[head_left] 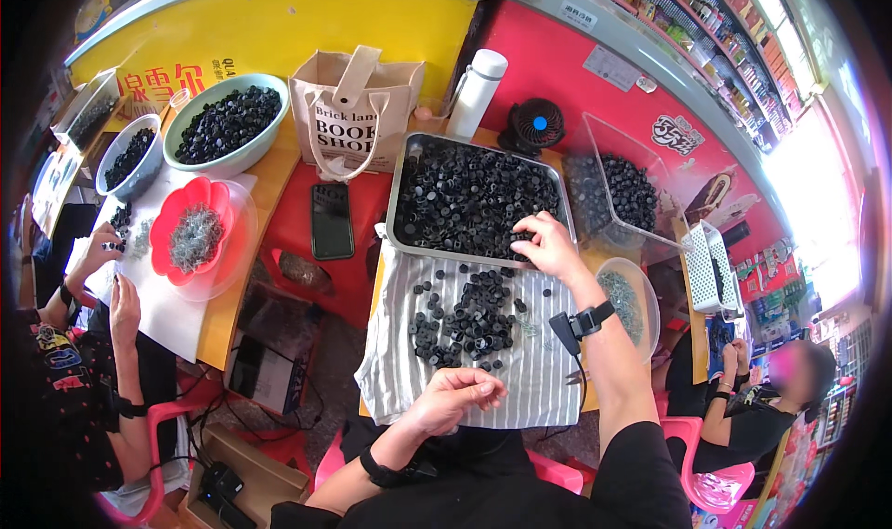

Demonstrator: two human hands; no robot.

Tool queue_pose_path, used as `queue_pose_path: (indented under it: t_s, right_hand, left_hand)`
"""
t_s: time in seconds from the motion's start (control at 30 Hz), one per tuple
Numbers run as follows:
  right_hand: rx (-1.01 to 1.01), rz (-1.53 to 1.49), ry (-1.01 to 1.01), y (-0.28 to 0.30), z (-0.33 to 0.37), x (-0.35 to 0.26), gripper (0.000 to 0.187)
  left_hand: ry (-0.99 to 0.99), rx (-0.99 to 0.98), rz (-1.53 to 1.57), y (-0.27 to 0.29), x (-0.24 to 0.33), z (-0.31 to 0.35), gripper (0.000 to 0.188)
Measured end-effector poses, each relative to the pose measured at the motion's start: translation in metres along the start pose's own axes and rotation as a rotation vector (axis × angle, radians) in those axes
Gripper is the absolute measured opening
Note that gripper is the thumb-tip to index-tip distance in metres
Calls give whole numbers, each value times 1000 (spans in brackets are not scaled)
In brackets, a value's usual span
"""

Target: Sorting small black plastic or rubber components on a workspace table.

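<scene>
Right hand [546,243] is bent over the near right corner of the tray [465,256], fingers curled, thumb brought toward the fingertips, black caps [469,315] right at the tips. Whether one is gripped can't be told. Left hand [462,399] is held half curled above the near part of the cloth [400,297], palm turned inward, thumb close to the index finger. Whether anything small is pinched there can't be told either.

Caps are found in two places in front: heaped in the tray, and spread in a loose pile mid-cloth, between tray and left hand. Both lots are too many to be counted; a few strays are seen apart from the pile. Some thin metal bits [528,329] are scattered just right of the pile, count not readable.

Counts: 1 tray, 1 striped cloth. Behind the tray: 1 white bottle [477,92], 1 fan [532,125], 1 tan bag [358,102]. Right of the tray: 1 clear box [641,143] part filled with black pieces, 1 clear bowl [653,315] of metal bits below it. 1 phone [332,221] is laid left of the tray. At the left table, 1 red bowl [190,193] and 1 green basin [242,164] are seen. 2 co-workers are seated, one per side
</scene>
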State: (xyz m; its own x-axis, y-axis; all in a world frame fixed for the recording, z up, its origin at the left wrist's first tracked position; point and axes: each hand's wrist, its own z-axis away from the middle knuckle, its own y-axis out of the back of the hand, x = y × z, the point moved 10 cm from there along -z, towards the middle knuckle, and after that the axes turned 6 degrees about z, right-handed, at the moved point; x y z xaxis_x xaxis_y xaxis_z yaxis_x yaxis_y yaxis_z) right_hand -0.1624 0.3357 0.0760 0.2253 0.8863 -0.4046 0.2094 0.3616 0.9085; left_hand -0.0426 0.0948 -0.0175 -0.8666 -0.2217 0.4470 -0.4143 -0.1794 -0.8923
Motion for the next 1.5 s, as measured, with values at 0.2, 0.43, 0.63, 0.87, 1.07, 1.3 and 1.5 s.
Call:
queue_pose_path:
  t_s: [0.2, 0.43, 0.63, 0.87, 1.07, 1.3, 1.5]
  right_hand:
    - [-129, -28, -77, -11, -2, 4, 28]
    - [-188, 23, -80, -18, -17, -5, 27]
    - [-194, -153, -38, -31, -17, 23, 23]
    - [-111, 82, 66, -15, -19, -16, 19]
    - [47, -49, 78, -7, -17, -5, 14]
    - [5, -520, -113, 17, 6, -17, 7]
    - [-240, -651, -44, -38, 77, -76, 8]
  left_hand:
    - [-3, -9, 30, -2, 0, 0, 20]
    - [-14, -8, 6, 0, 0, 0, 20]
    - [-7, -19, 19, -2, -2, -2, 21]
    - [-9, -6, -15, 0, -2, -1, 21]
    - [-19, -12, -3, -1, 0, -1, 20]
    - [-24, -7, 1, -2, 2, 0, 20]
    - [-15, 5, -31, -3, 1, 0, 20]
